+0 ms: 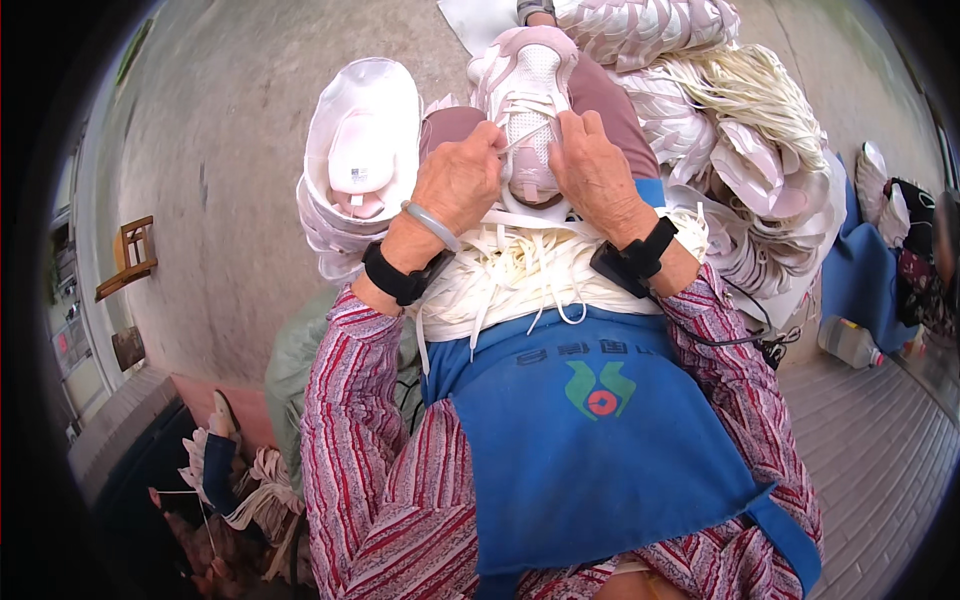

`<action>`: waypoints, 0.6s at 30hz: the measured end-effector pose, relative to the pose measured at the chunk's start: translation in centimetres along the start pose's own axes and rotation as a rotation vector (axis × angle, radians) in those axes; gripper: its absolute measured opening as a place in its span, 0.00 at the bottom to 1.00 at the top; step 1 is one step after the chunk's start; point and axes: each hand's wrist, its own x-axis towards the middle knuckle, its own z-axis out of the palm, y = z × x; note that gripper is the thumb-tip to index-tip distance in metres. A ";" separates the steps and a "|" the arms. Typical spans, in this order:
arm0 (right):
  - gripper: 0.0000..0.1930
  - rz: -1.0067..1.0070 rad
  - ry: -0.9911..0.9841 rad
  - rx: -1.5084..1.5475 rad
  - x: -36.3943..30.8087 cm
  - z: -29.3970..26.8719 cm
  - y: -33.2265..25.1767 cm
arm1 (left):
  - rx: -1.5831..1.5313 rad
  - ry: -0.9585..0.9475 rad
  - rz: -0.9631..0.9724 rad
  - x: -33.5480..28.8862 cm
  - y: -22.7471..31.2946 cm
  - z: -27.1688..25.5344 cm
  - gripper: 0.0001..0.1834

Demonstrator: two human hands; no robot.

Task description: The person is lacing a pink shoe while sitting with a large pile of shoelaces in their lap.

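A pink and white sneaker upper (pixel 531 98) lies across my thighs, its white mesh tongue showing between the eyelet rows. A white shoelace (pixel 527 136) is threaded through its upper eyelets and runs slantwise between my hands. My left hand (pixel 462 178) is closed, pinching the lace between thumb and forefinger at the left edge of the shoe. At the right edge, my right hand (pixel 597 178) is also closed on the lace, its fingertips partly hidden. A thick heap of loose cream laces (pixel 535 262) fills my lap, over a blue apron (pixel 600 470).
Nested white and pink uppers (pixel 360 120) stand at my left. More uppers (pixel 665 125) and a bundle of cream laces (pixel 745 85) are piled on the right. Beyond lie a plastic bottle (pixel 850 341) and blue cloth (pixel 862 260). A small wooden stool (pixel 133 255) stands far left.
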 end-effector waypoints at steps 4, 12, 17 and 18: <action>0.11 0.004 -0.020 -0.064 1.1 1.0 0.9 | -0.020 -0.019 -0.074 0.1 0.0 0.0 0.07; 0.13 -0.025 0.135 0.133 0.3 0.0 1.8 | -0.243 -0.172 -0.055 -1.2 2.4 -0.6 0.14; 0.15 0.102 0.032 0.407 -1.5 -3.1 0.4 | -0.271 -0.294 0.100 -2.3 4.5 -0.2 0.13; 0.14 0.204 -0.043 0.537 -1.9 -3.6 0.0 | -0.238 -0.327 0.118 -2.5 4.8 0.1 0.13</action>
